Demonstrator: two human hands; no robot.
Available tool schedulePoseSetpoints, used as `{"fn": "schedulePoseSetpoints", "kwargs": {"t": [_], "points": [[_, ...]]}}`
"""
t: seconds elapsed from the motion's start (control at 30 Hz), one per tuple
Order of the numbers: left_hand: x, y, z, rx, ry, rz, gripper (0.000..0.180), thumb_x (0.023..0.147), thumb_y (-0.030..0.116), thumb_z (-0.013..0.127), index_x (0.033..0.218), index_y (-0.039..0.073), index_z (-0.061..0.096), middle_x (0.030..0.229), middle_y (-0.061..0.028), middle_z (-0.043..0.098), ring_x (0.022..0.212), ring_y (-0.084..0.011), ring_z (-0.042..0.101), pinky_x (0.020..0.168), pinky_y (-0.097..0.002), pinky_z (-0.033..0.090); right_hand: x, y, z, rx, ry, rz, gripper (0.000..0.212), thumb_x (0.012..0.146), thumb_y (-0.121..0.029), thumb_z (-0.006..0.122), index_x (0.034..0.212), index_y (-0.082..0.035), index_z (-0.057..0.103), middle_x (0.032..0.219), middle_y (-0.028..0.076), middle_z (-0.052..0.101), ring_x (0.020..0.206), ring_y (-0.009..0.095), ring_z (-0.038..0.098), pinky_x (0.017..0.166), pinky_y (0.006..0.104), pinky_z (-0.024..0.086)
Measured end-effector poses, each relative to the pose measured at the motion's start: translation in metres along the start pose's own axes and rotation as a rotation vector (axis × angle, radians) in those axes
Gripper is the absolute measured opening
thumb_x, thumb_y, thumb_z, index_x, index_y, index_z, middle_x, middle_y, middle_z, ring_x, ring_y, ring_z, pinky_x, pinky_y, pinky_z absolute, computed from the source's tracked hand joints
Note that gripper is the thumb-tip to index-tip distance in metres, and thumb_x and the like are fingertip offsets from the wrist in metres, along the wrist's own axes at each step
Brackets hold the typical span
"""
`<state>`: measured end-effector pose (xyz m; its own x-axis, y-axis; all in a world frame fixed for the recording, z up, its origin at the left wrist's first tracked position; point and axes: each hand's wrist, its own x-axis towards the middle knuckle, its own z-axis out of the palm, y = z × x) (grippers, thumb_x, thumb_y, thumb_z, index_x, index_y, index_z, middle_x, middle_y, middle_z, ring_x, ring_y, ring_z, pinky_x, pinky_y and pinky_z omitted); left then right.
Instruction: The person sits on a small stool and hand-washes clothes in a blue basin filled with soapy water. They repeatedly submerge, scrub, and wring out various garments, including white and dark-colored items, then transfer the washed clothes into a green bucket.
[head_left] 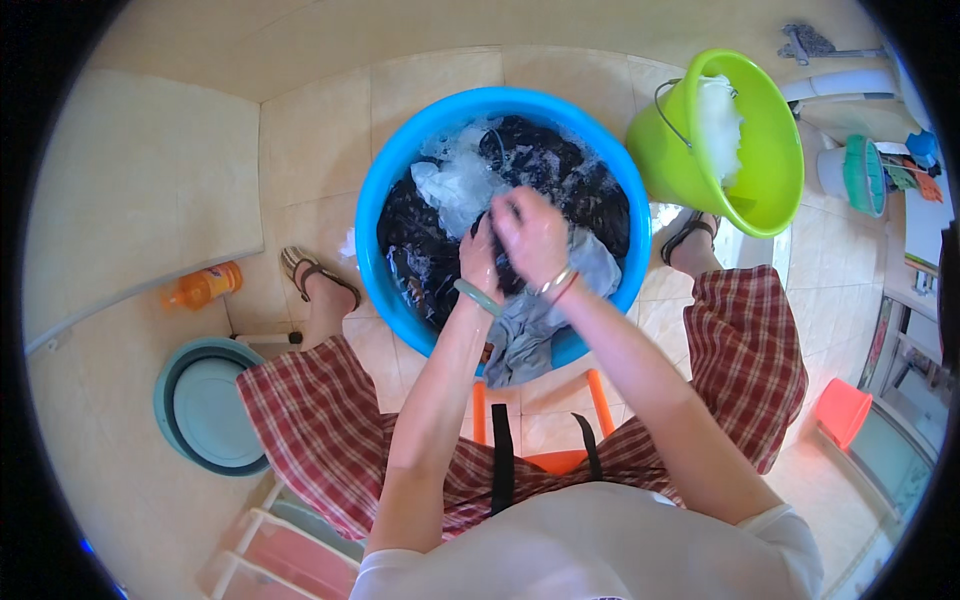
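A large blue tub [368, 232] holds soapy water and soaked laundry. My hands are close together over its middle. My left hand [479, 262], with a green bangle at the wrist, is closed on wet dark cloth [508, 272]. Curled against the same cloth is my right hand [534, 240], slightly blurred, its wrist carrying a silver bangle and a red band. A white, sudsy cloth [450, 192] lies beyond the left hand. Below the hands, a grey cloth [520, 345] drapes over the near rim. More dark fabric [570, 185] fills the far side.
Right of the tub stands a lime-green bucket [650, 150] with white cloth or foam inside. An orange bottle [203, 286] lies at left, above grey-green basins [215, 410]. My sandalled feet flank the tub. A pink-red container [843, 412] is at far right.
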<state>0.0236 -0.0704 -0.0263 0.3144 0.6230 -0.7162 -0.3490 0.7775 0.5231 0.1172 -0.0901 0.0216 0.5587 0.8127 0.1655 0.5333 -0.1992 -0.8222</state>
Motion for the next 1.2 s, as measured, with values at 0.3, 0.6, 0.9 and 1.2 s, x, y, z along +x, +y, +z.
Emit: {"fn": "schedulePoseSetpoints", "kwargs": {"t": [0.3,0.6,0.9,1.2], "points": [[0.011,0.015,-0.033,1.613,0.316,0.746,0.032,0.085,0.032,0.066,0.097,0.004,0.058,0.12,-0.0175,0.051,0.113,-0.0355,0.047,0.091,-0.0465,0.04,0.002,0.095,0.004,-0.275,-0.04,-0.17,0.026,0.084,-0.015,0.062,0.108,-0.008,0.061,0.112,0.013,0.055,0.1,0.034,0.052,0.085,0.0426,0.045],[0.069,-0.015,-0.035,2.112,0.025,0.646,0.039,0.081,0.024,0.063,0.114,0.006,0.052,0.128,-0.0129,0.047,0.122,-0.0309,0.041,0.105,-0.0446,0.029,-0.025,0.126,0.05,-0.616,-0.654,0.003,0.04,0.086,-0.02,0.054,0.125,-0.013,0.055,0.133,0.016,0.047,0.119,0.037,0.047,0.088,0.0468,0.049],[0.117,0.0,-0.016,2.264,-0.07,0.377,0.023,0.083,0.017,0.055,0.091,0.003,0.071,0.11,-0.0201,0.062,0.106,-0.034,0.058,0.089,-0.0412,0.047,-0.007,0.145,0.065,-0.652,-0.826,0.281,0.024,0.082,-0.022,0.055,0.089,-0.006,0.071,0.091,0.02,0.068,0.085,0.035,0.066,0.077,0.0443,0.053],[0.04,0.004,-0.021,0.473,0.183,0.416,0.037,0.09,0.037,0.064,0.099,0.002,0.054,0.092,-0.0052,0.057,0.086,-0.0116,0.049,0.076,-0.026,0.043,0.009,0.014,-0.06,0.784,-0.212,0.356,0.047,0.078,0.009,0.064,0.123,-0.001,0.055,0.124,0.006,0.057,0.115,0.014,0.053,0.1,0.0275,0.041]]}}
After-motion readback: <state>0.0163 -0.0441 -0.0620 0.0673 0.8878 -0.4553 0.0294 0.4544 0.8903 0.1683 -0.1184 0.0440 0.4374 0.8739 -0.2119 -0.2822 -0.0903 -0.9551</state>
